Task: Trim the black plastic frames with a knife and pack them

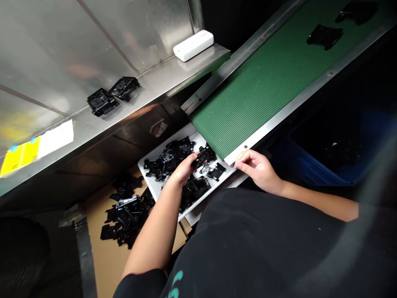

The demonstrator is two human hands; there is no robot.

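Left hand: curled round black plastic part, over white tray | Right hand: fingertips pinched together beside lower end of metal conveyor rail; cannot tell if holding anything

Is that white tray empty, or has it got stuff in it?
The white tray has stuff in it: black parts are piled across it, with bits of its white bottom showing.
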